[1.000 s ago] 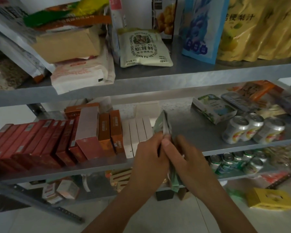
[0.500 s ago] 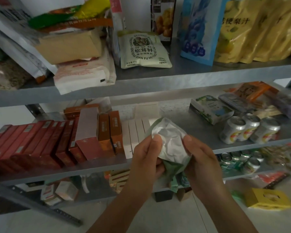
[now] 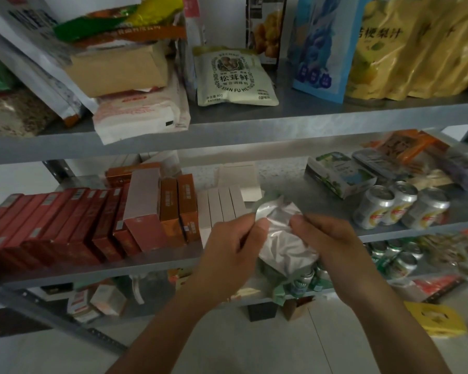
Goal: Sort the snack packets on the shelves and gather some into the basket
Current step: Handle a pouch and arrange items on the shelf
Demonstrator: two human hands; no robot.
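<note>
packet (image 3: 281,238): sitting betw. left hand (image 3: 233,249) & right hand (image 3: 333,244), in front of mid shelf (image 3: 146,265)
boxes (image 3: 65,228): standing in a row on mid shelf, left of hands
cans (image 3: 400,209): sitting on mid shelf, right of hands; carton (image 3: 338,174) sitting just behind
pouch (image 3: 234,76): leaning on top shelf (image 3: 281,122), above packet

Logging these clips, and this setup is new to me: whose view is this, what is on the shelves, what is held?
No machine here: a person wears a camera on the head, looking forward and down at their own arms. The left hand and right hand both pinch a crumpled silver-and-green packet in front of the middle shelf. That shelf carries red boxes at the left and drink cans at the right. A cream pouch lies on the shelf above.
</note>
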